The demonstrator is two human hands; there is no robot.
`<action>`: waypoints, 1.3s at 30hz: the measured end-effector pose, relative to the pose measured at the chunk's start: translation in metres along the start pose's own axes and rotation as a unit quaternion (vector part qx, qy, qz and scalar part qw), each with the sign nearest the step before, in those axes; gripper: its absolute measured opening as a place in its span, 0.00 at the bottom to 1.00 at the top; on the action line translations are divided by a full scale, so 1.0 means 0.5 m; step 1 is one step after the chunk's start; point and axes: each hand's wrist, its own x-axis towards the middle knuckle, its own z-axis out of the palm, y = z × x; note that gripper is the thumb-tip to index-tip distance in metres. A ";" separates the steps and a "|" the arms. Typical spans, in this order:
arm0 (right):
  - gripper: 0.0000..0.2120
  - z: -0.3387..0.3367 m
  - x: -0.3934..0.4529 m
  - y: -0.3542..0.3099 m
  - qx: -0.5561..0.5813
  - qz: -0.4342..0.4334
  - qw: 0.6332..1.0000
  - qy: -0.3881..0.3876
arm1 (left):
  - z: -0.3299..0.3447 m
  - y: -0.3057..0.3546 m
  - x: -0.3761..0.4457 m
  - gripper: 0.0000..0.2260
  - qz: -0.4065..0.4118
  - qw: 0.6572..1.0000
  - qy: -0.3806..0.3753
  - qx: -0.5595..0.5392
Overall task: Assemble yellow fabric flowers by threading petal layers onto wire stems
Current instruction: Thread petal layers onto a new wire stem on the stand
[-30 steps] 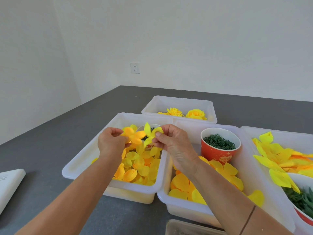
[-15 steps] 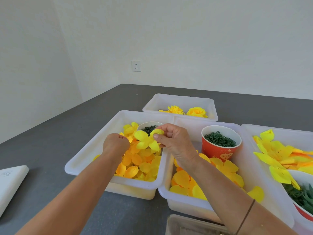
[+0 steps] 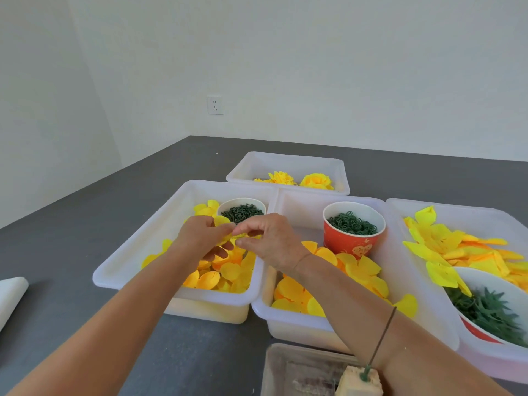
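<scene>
Petal layer (image 3: 228, 238) sits pinched between our left grip (image 3: 200, 238) and right grip (image 3: 268, 241) above the left tray (image 3: 137, 252), two finished flowers (image 3: 300, 180) lie beyond it, so we judge many remain.

No text can be read; the red cup (image 3: 352, 243) bears only a blurred gold motif.

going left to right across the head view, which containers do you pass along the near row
left white bin of orange-yellow petals → middle white bin with the red cup of green rings → right white bin of bright yellow petals
</scene>
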 end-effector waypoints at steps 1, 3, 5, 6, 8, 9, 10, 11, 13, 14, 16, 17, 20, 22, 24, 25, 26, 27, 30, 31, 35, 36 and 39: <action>0.10 -0.004 0.000 -0.003 -0.013 -0.006 1.000 -0.027 | -0.002 -0.002 0.001 0.05 -0.002 1.000 -0.006 -0.016; 0.11 -0.019 0.004 -0.013 -0.017 -0.006 0.999 -0.048 | -0.008 -0.006 0.003 0.05 -0.004 1.000 -0.013 -0.012; 0.09 -0.048 0.010 -0.021 0.001 0.015 1.000 -0.013 | -0.008 -0.010 0.006 0.04 0.010 1.000 -0.005 0.027; 0.08 -0.068 0.011 -0.020 0.015 0.028 0.999 0.014 | -0.006 -0.012 0.008 0.04 0.021 0.998 0.000 0.056; 0.06 -0.116 0.005 -0.007 0.024 0.055 0.997 0.057 | 0.000 -0.015 0.010 0.06 0.051 0.992 0.008 0.116; 0.05 -0.141 -0.005 0.001 0.014 0.069 0.995 0.065 | 0.003 -0.016 0.011 0.06 0.068 0.987 0.013 0.146; 0.05 -0.164 -0.017 0.011 0.003 0.084 0.994 0.065 | 0.005 -0.017 0.011 0.06 0.082 0.981 0.020 0.173; 0.05 -0.184 -0.030 0.022 -0.012 0.097 0.994 0.058 | 0.007 -0.018 0.012 0.06 0.093 0.976 0.028 0.197; 0.05 -0.216 -0.055 0.042 -0.059 0.124 0.990 0.032 | 0.008 -0.019 0.013 0.07 0.103 0.966 0.039 0.234; 0.05 -0.227 -0.065 0.050 -0.089 0.143 0.986 0.014 | 0.008 -0.019 0.013 0.07 0.110 0.960 0.044 0.254; 0.06 -0.240 -0.080 0.065 -0.146 0.181 0.972 -0.028 | 0.007 -0.010 0.010 0.07 0.145 0.943 0.073 0.290; 0.07 -0.243 -0.084 0.071 -0.172 0.193 0.965 -0.046 | 0.007 -0.001 0.008 0.07 0.172 0.934 0.098 0.296; 0.08 -0.243 -0.089 0.078 -0.218 0.209 0.952 -0.057 | 0.018 0.047 -0.006 0.05 0.255 0.921 0.134 0.265; 0.05 -0.238 -0.090 0.080 -0.248 0.218 0.943 -0.051 | 0.039 0.084 -0.015 0.05 0.297 0.916 0.111 0.247; 0.06 -0.226 -0.094 0.082 -0.291 0.221 0.929 -0.057 | 0.070 0.110 -0.023 0.05 0.330 0.907 0.074 0.252; 0.09 -0.218 -0.097 0.086 -0.309 0.221 0.923 -0.059 | 0.088 0.117 -0.026 0.05 0.344 0.902 0.054 0.256; 0.13 -0.208 -0.099 0.090 -0.318 0.225 0.919 -0.057 | 0.106 0.120 -0.027 0.05 0.357 0.896 0.033 0.260; 0.14 -0.200 -0.100 0.093 -0.320 0.230 0.918 -0.053 | 0.123 0.120 -0.028 0.05 0.368 0.892 0.015 0.263; 0.09 -0.191 -0.095 0.102 -0.305 0.228 0.924 -0.039 | 0.163 0.107 -0.026 0.05 0.370 0.889 -0.020 0.268; 0.11 -0.191 -0.095 0.104 -0.287 0.228 0.930 -0.032 | 0.172 0.101 -0.024 0.05 0.368 0.890 -0.023 0.269; 0.07 -0.205 -0.104 0.114 -0.114 0.233 0.966 0.016 | 0.185 0.089 -0.016 0.11 0.364 0.887 -0.007 0.285; 0.05 -0.209 -0.105 0.115 -0.069 0.232 0.970 0.030 | 0.185 0.089 -0.014 0.14 0.359 0.889 0.001 0.284; 0.03 -0.218 -0.101 0.113 0.026 0.226 0.972 0.062 | 0.179 0.088 -0.010 0.24 0.312 0.928 0.005 0.205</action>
